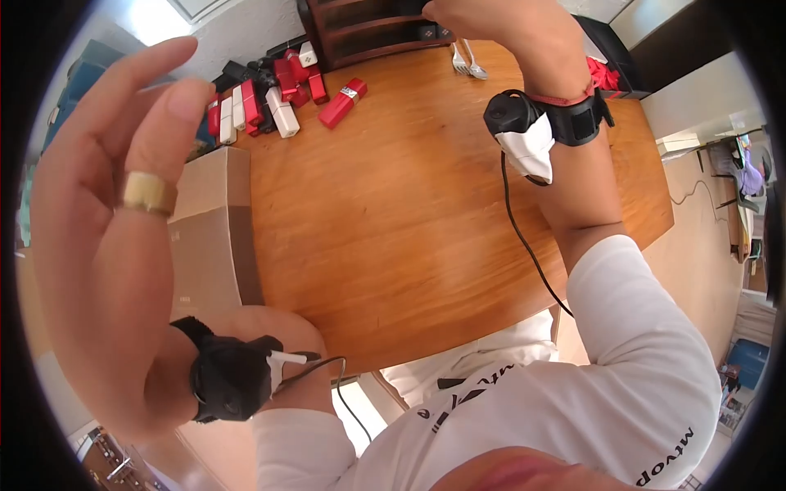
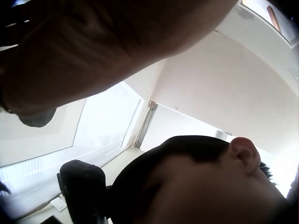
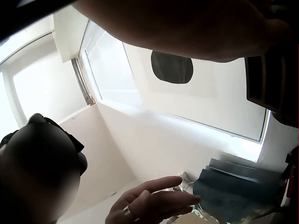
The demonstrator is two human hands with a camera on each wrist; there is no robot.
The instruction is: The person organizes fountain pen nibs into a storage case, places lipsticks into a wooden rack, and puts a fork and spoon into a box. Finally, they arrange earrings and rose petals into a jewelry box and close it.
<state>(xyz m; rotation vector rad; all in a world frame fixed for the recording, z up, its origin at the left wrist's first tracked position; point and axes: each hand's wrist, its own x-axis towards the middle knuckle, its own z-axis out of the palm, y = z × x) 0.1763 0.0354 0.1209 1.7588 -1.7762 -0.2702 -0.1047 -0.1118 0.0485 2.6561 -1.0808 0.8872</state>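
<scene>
In the head view my left hand (image 1: 123, 172), wearing a gold ring (image 1: 149, 194), is raised close to the camera at the left. Its fingers are loosely bent with nothing between them. The right wrist view also shows this left hand (image 3: 154, 200) low in the picture. My right hand (image 1: 499, 24) reaches to the top edge, beside a dark wooden rack (image 1: 352, 33); most of its fingers are cut off or hidden, so a hold cannot be seen. Below it lie a fork (image 1: 460, 60) and a spoon (image 1: 475, 65).
Red, white and black boxes (image 1: 282, 112) are piled at the table's back left, with one red box (image 1: 343, 103) apart. A cardboard box (image 1: 209, 254) stands along the left edge of the wooden table (image 1: 393, 221). A black container (image 1: 618, 61) with red material is at back right.
</scene>
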